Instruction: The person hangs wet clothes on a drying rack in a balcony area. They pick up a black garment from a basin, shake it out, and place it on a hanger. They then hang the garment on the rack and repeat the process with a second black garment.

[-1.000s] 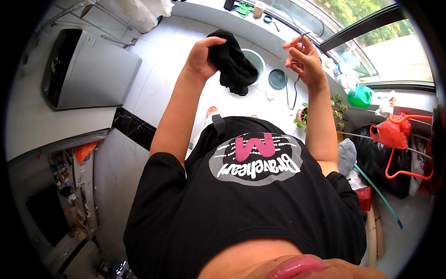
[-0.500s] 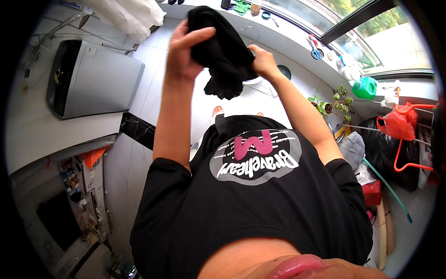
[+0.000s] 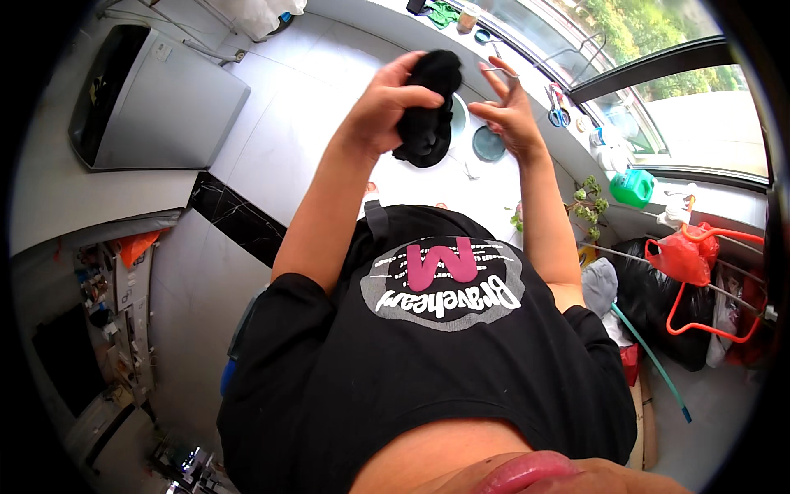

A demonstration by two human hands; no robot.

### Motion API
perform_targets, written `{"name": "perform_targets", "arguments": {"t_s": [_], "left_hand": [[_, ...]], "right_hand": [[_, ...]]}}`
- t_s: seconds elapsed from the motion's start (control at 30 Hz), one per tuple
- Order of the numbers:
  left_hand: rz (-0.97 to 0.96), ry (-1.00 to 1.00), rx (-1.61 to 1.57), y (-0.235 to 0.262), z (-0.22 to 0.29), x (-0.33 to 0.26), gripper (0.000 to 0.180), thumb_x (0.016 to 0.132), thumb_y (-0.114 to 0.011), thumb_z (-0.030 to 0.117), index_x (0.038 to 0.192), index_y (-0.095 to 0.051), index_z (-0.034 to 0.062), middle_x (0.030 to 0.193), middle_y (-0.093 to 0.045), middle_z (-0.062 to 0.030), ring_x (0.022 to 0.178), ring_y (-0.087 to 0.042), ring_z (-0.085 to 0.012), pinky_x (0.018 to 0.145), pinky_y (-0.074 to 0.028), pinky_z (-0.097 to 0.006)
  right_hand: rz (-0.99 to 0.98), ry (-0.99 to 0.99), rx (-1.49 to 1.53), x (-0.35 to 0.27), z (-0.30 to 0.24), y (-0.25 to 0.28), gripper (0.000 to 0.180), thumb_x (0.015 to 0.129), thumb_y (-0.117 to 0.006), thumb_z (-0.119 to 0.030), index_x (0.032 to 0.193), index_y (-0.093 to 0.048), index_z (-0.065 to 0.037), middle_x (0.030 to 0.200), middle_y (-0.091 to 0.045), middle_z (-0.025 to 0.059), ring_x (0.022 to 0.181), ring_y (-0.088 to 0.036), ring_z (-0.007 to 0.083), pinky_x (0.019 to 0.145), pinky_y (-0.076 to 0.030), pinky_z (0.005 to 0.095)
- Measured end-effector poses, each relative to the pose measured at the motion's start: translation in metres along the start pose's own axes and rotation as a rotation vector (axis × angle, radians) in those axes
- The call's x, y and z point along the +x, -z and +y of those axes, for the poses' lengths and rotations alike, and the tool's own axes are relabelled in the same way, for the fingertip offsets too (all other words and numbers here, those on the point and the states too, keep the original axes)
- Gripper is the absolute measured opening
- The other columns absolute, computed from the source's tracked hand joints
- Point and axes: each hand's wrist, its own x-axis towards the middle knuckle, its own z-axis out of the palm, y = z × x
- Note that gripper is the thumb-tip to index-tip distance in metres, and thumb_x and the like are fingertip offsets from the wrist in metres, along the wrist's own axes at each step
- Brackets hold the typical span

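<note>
- Left hand (image 3: 385, 107) raised in front of the chest, fingers (image 3: 411, 92) curled tight around a bunched black cloth garment (image 3: 428, 103); the cloth bulges above the fist and hangs in a soft fold below it.
- Right hand (image 3: 506, 111) just right of the black garment, apart from it; fingers spread wide and loosely bent, palm turned toward the cloth, holding nothing that can be made out. A thin wire-like line shows near its fingertips; cannot tell what it is.
- The garment is held in the air, over the white tiled floor (image 3: 271, 123), above the person's black printed T-shirt (image 3: 428, 346).
- Behind the garment, partly hidden by it: a round white dish (image 3: 457, 119); just right of the garment, under the right hand, a round dark teal lid (image 3: 488, 144).
- Far left of the garment: a grey box-shaped washing machine (image 3: 156, 107) standing against the wall.
- Right of the garment, along the window ledge (image 3: 527, 58): blue-handled scissors (image 3: 558, 111); further on, a green plastic jug (image 3: 632, 188).
- Lower right of the garment: a small green potted plant (image 3: 586, 206), a red plastic bag (image 3: 681, 257) hung on an orange wire hanger (image 3: 708, 313), and a black bin bag (image 3: 642, 288).
- A thin teal hose (image 3: 654, 362) lies on the floor at the right, well below the garment.
</note>
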Motion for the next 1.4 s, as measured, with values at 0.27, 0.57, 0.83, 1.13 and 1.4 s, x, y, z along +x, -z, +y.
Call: {"name": "perform_targets", "arguments": {"t_s": [0.27, 0.57, 0.83, 1.13, 1.4], "left_hand": [[-0.014, -0.046, 0.652, 0.016, 0.01, -0.01, 0.032, 0.07, -0.064, 0.002, 0.1, -0.057, -0.0033, 0.087, -0.06, -0.0063, 0.076, -0.057, -0.011, 0.071, -0.047, -0.024], [0.168, 0.096, 1.206, 0.079, -0.053, -0.021, 0.029, 0.066, -0.074, 0.017, 0.089, -0.064, 0.0031, 0.081, -0.064, -0.0064, 0.073, -0.059, -0.0177, 0.072, -0.047, -0.028], [0.26, 0.089, 0.73, 0.081, -0.032, -0.03, 0.032, 0.077, -0.067, 0.016, 0.101, -0.058, -0.0026, 0.083, -0.063, -0.0062, 0.078, -0.057, -0.0126, 0.073, -0.045, -0.026], [0.275, -0.044, 0.148, 0.066, 0.015, -0.029, 0.026, 0.079, -0.065, 0.01, 0.1, -0.051, 0.0006, 0.086, -0.059, -0.0076, 0.076, -0.059, -0.0155, 0.068, -0.051, -0.026], [0.38, -0.088, 0.01, 0.087, 0.025, -0.047, 0.026, 0.083, -0.061, 0.012, 0.103, -0.049, 0.0017, 0.089, -0.057, -0.007, 0.079, -0.058, -0.015, 0.07, -0.051, -0.026]], "right_hand": [[0.015, -0.212, 0.017, 0.018, 0.01, -0.038, 0.008, 0.076, -0.057, 0.001, 0.081, -0.064, 0.002, 0.067, -0.056, -0.0019, 0.059, -0.05, 0.0064, 0.05, -0.039, 0.0199], [-0.069, -0.019, -0.106, 0.012, -0.045, -0.08, 0.006, 0.072, -0.056, 0.006, 0.076, -0.06, 0.003, 0.067, -0.055, -0.0014, 0.06, -0.047, 0.0051, 0.052, -0.037, 0.0185], [0.25, -0.039, -0.122, 0.029, -0.041, -0.039, 0.021, 0.072, -0.06, 0.006, 0.092, -0.064, 0.002, 0.069, -0.059, 0.0036, 0.058, -0.052, 0.0077, 0.051, -0.041, 0.0186], [0.045, -0.014, -0.023, 0.015, -0.037, -0.004, 0.046, 0.073, -0.063, -0.005, 0.112, -0.04, 0.001, 0.113, -0.051, 0.0163, 0.046, -0.038, 0.0031, 0.044, -0.031, 0.0139], [0.073, 0.016, -0.466, -0.01, -0.029, -0.006, 0.033, 0.088, -0.057, -0.028, 0.102, -0.064, 0.001, 0.06, -0.046, -0.0061, 0.049, -0.03, 0.0014, 0.044, -0.025, 0.0174]]}}
